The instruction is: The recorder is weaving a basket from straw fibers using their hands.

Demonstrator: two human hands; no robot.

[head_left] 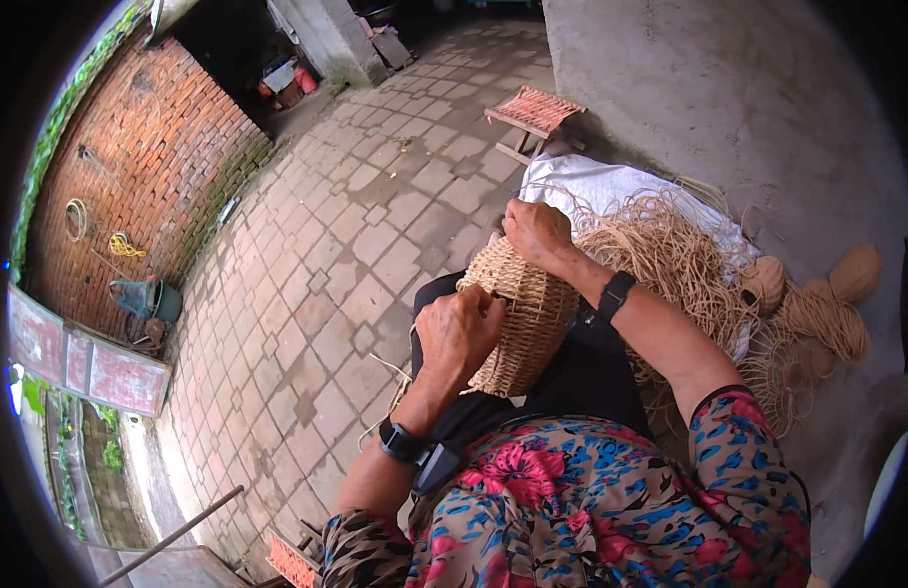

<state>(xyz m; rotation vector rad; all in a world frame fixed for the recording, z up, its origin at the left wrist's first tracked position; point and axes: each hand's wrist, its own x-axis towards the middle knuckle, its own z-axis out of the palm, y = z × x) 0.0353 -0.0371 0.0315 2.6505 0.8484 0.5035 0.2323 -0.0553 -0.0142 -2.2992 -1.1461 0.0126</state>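
A tan woven straw basket rests on my lap, tilted, with rows of twisted cord round its side. My left hand is closed at its left side, thumb and fingers gripping the weave beside a small dark gap. Just above the basket's far end, my right hand is closed in a pinch. Its fingertips are turned away, so what they hold is hidden. Thin loose cords show close to that hand. More strands stick out left of the basket, below my left hand.
To the right, a big tangle of straw cord lies on a white sack, beside wound cord balls. A low stool with a woven seat stands ahead by the concrete wall. Paving stones stretch left towards a brick wall.
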